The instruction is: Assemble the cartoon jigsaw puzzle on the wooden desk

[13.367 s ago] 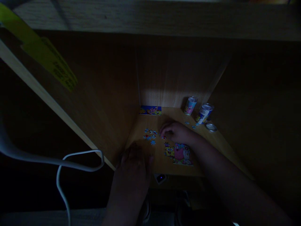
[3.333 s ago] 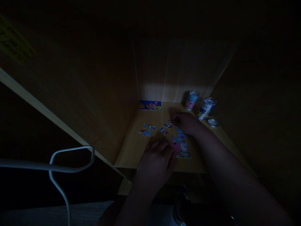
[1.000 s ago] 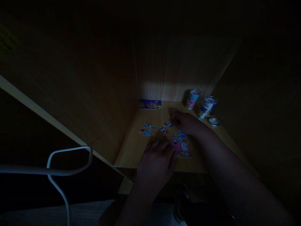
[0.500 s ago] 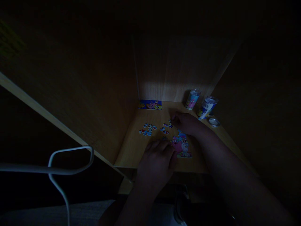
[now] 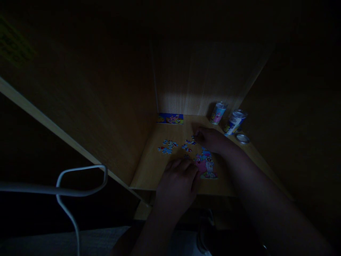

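Observation:
On the light wooden board lies a partly joined jigsaw puzzle, showing a pink figure and a pale one. My left hand rests over its left edge, fingers lying loosely on the board and thumb against the puzzle. Past the puzzle's far end, my right hand has its fingers pinched together; what is in them is too dark to make out. Loose puzzle pieces lie by its fingertips, several close together. Farther left is another cluster of puzzle pieces.
A colourful picture card lies at the back left. Two printed cans with clear tops stand at the back right, and a round metal lid lies near them. Wooden panels enclose the sides and back. A white cable loops at lower left.
The view has shifted very slightly. Both hands and the puzzle pieces stay practically where they were.

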A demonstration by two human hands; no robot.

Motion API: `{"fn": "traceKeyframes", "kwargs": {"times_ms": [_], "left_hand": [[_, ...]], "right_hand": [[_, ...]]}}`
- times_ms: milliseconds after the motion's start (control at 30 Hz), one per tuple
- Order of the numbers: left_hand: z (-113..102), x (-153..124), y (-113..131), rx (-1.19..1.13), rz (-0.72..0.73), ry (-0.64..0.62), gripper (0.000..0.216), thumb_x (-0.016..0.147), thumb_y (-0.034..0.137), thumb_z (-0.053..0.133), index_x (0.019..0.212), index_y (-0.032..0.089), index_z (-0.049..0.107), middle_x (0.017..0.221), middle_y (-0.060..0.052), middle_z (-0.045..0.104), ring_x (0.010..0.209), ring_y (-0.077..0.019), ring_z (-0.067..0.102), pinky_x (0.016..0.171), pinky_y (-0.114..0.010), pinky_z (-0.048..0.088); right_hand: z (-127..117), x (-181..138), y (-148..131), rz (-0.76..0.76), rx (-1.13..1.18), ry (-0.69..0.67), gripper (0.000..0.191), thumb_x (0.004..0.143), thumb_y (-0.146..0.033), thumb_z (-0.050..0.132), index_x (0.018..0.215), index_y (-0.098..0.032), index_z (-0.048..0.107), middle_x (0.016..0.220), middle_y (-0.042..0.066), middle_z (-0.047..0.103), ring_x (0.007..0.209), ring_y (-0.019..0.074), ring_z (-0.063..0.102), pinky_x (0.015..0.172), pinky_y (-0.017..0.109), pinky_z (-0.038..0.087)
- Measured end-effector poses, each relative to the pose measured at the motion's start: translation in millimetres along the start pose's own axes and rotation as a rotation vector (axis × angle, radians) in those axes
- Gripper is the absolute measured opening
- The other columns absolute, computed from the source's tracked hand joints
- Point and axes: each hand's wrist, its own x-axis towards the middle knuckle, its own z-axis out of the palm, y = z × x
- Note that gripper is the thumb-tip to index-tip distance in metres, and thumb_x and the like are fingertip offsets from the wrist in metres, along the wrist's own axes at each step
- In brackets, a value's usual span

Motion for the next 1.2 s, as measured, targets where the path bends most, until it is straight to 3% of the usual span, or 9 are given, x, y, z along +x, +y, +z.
{"fn": "traceKeyframes", "kwargs": {"times_ms": [1200], "left_hand": [[-1.7,0.2,-0.4,0.008,0.011,0.001,0.006,0.101,0.021,0.066,0.102,0.024,0.071,0.11,-0.005,0.071,0.104,-0.0258,0.066,0.097,-0.047,0.054]], "right_hand": [[4.0,2.4,3.8,0.0,0.022,0.01,0.018,0.102,-0.033,0.059,0.112,-0.022,0.068,0.107,0.008,0.08,0.092,0.0223,0.073,0.077,0.03,0.047]]}}
